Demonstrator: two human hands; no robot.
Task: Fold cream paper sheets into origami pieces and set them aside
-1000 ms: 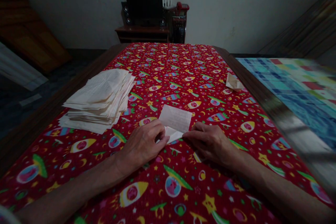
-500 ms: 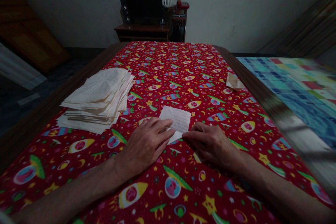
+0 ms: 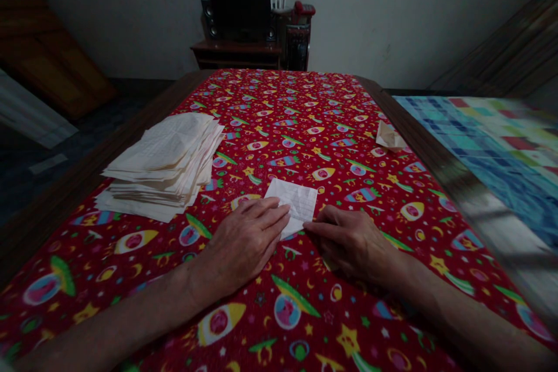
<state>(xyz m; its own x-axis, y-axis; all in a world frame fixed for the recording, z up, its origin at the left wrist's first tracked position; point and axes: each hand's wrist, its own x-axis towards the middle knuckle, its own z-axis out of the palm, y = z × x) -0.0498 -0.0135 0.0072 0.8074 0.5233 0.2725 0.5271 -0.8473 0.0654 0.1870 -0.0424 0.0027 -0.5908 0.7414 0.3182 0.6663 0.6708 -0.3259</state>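
A small white lined sheet of paper (image 3: pixel 297 201) lies folded on the red patterned tablecloth (image 3: pixel 305 128), just beyond both hands. My left hand (image 3: pixel 244 241) lies flat with its fingers stretched out, pressing the paper's near left part. My right hand (image 3: pixel 349 238) rests on the cloth at the paper's near right corner, forefinger extended to touch it and the other fingers loosely curled. A thick stack of loose paper sheets (image 3: pixel 163 163) sits to the left of my left hand.
A crumpled or folded bit of paper (image 3: pixel 389 136) lies near the table's right edge. A dark wooden table rim (image 3: pixel 418 139) borders the cloth. A blue patchwork surface (image 3: pixel 488 151) lies to the right. A shelf with a black screen (image 3: pixel 239 9) stands at the far wall.
My left hand went from pinching the paper's folded edge to lying flat on it, fingers stretched. The paper now lies flatter. My right hand barely moved.
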